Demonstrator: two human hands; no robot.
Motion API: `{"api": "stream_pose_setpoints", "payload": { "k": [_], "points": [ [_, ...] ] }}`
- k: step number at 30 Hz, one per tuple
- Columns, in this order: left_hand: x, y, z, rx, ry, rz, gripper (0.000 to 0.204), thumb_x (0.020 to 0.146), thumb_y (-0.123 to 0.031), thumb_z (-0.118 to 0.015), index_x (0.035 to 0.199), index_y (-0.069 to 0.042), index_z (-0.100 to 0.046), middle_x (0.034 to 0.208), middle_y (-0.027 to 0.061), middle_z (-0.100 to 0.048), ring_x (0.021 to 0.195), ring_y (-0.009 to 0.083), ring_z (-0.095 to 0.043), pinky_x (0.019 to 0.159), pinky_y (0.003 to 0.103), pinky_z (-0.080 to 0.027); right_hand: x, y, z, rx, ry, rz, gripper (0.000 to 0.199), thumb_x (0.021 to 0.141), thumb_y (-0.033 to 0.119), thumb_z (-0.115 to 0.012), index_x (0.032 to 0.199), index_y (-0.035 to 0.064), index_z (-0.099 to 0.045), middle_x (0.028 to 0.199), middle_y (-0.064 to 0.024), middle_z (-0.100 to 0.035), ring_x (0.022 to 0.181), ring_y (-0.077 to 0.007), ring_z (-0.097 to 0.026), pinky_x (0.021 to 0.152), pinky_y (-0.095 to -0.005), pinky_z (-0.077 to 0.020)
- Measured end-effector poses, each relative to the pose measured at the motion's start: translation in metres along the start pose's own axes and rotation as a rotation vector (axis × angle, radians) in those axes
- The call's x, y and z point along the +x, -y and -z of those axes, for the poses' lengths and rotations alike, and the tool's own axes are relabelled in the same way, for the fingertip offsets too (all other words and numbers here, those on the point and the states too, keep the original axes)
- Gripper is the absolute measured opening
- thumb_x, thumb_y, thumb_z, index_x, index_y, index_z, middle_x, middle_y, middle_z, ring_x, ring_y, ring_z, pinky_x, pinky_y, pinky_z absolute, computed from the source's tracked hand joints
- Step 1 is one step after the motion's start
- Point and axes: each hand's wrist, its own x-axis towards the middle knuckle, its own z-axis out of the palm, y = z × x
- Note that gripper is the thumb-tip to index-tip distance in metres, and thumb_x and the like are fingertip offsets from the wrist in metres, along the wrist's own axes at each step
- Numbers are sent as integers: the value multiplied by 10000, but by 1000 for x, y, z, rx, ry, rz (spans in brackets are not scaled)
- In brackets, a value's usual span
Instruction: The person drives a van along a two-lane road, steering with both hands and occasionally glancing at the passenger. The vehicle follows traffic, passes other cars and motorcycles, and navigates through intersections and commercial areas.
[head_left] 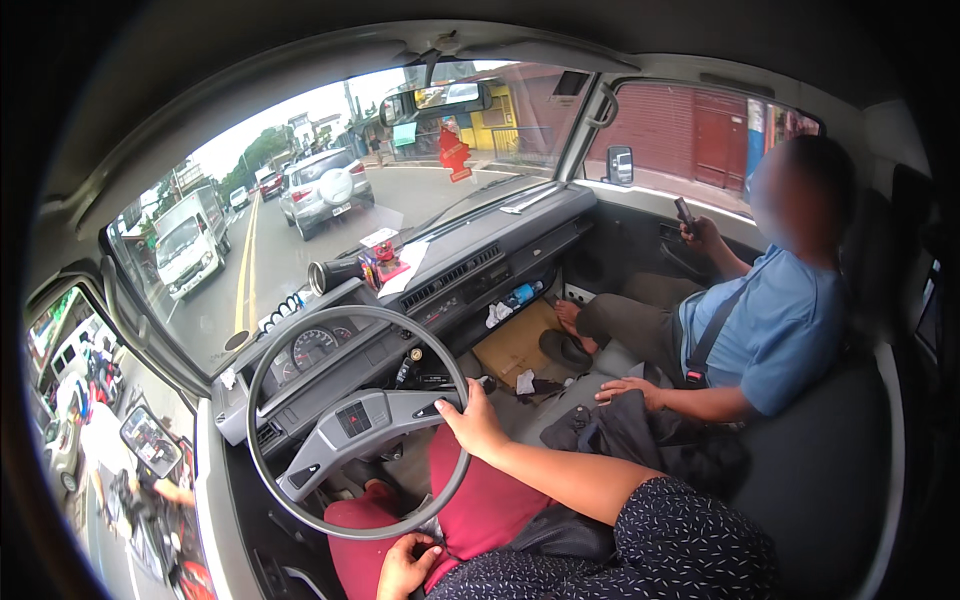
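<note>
My right hand (472, 424) is closed on the right side of the grey steering wheel (258, 440), its thumb lying over the spoke's end. The wheel's hub has a dark square pad in the middle. Down at my lap, my left hand (406, 568) rests against the red trousers (490, 500), just below the wheel's lower rim. Its fingers are curled in, with thumb and forefinger close together; whatever may be between them is hidden. Behind the wheel sits the instrument cluster (316, 346), and keys (406, 372) hang beside the column.
A belted passenger (770, 330) in a blue shirt holds a phone (686, 214). Ahead are a silver car (325, 190) and a white truck (188, 245). A motorcycle (150, 530) is close outside the left window. Small items (385, 265) and papers lie on the dashboard.
</note>
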Motion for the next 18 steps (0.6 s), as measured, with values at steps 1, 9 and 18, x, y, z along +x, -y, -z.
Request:
{"api": "stream_pose_setpoints", "payload": {
  "k": [1,9,18],
  "points": [
    [0,-3,-1,10,4,-2,254,887,-87,-816,1081,17,-691,984,78,-744,921,152,-707,843,297,-565,1,-4,-1,11,10,-8,703,948,328,-745,1432,-68,-426,1277,-281,-646,1194,-397,-647,1023,-448,-498],
    [-5,-26,2,282,-21,-43,289,852,-216,-847,1034,-18,-741,980,122,-764,928,232,-735,862,363,-569,1,-27,-14,142,-23,-14,573,965,239,-745,1391,-13,-456,1105,-150,-659,791,-189,-614,674,-333,-502],
    [-4,-21,2,286,-38,-132,324,838,-292,-854,1021,-47,-749,922,124,-750,816,253,-723,764,375,-572,-12,-7,-8,220,-5,-102,533,957,193,-750,1336,-57,-472,1197,-195,-675,1084,-277,-680,975,-395,-518]
  ]
}}
